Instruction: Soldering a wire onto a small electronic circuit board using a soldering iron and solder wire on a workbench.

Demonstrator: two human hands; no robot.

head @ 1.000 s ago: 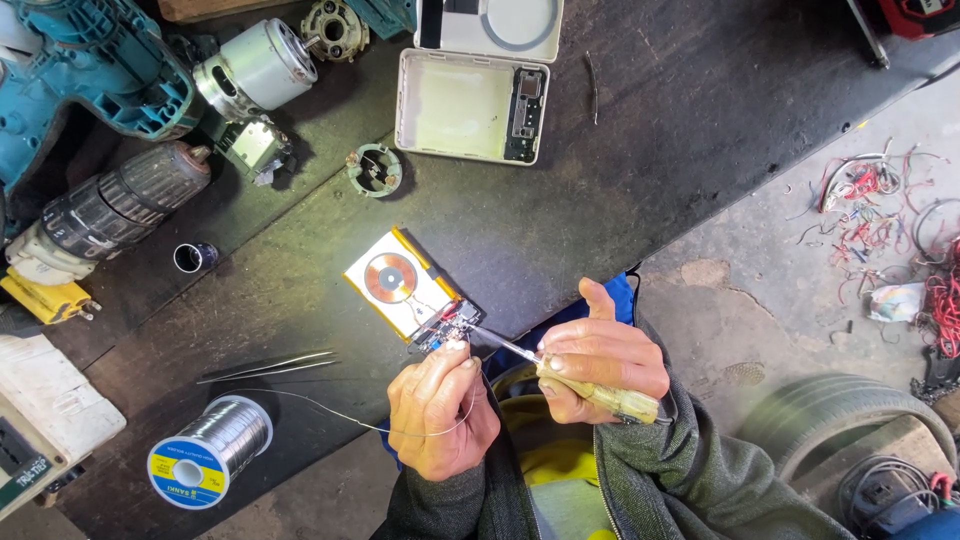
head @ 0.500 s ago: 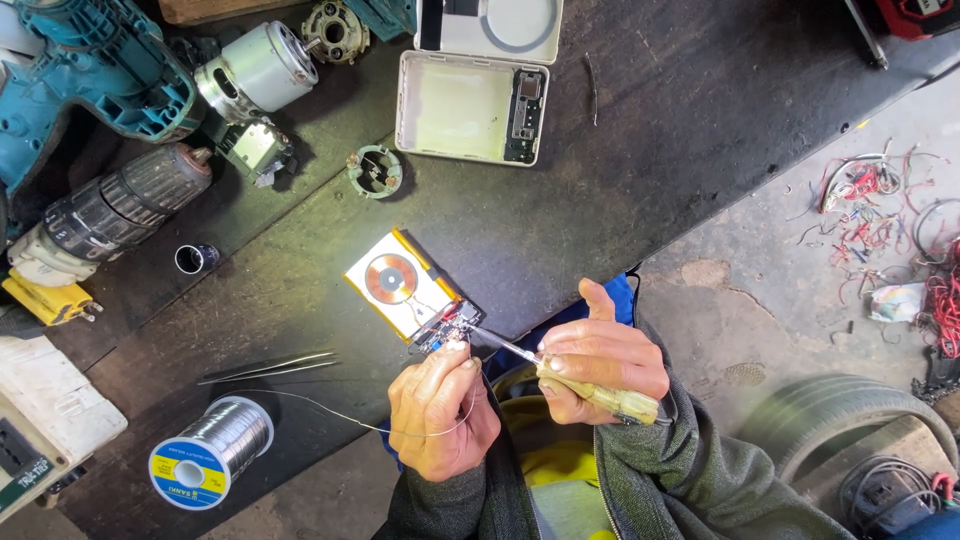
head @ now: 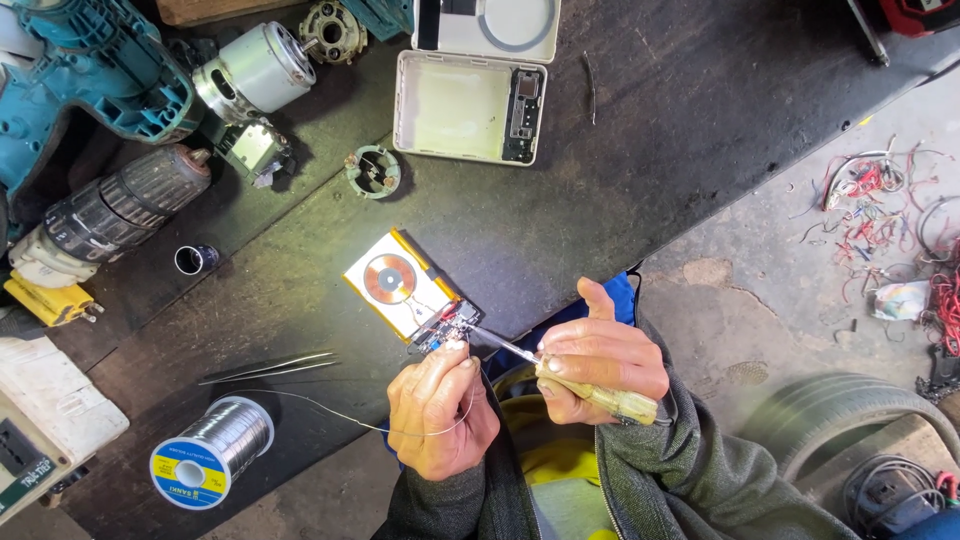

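My right hand [head: 600, 362] grips a soldering iron [head: 598, 397] by its pale handle; the metal tip reaches left to a small circuit board [head: 445, 326]. That board sits at the near corner of a flat pale battery pack carrying a copper coil [head: 392, 281]. My left hand [head: 440, 408] pinches a thin solder wire [head: 330, 412] and holds its end at the board, next to the iron's tip. The wire runs left to a solder spool [head: 210, 452] lying on the dark workbench [head: 620, 150].
An open white case [head: 470, 105] lies at the back, its lid above. Left are a teal drill housing [head: 80, 75], a motor [head: 255, 70], a chuck [head: 125, 200], a brush ring [head: 372, 170] and tweezers [head: 270, 367]. Loose wires [head: 880, 210] and a tyre [head: 860, 420] lie on the floor.
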